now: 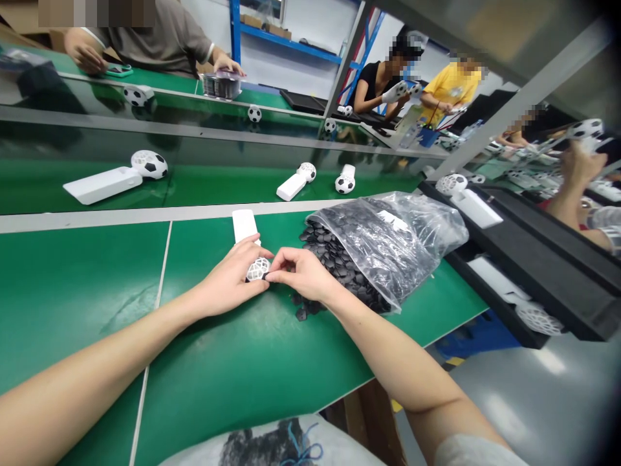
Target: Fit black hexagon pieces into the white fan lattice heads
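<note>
On the green table, my left hand (231,275) is wrapped round the white lattice ball head (258,268) of a device, whose white handle (244,226) points away from me. My right hand (303,275) pinches at the ball's right side, where a small dark piece (266,276) shows between the fingertips. Just right of my hands, many black pieces (334,259) spill out of a clear plastic bag (388,236). A few lie loose by my right wrist.
Beyond the table edge, a green conveyor (208,184) carries several white devices with football heads. Black trays (533,259) holding more devices stand at the right. A slanted metal post (504,97) rises there. Several people work across and to the right.
</note>
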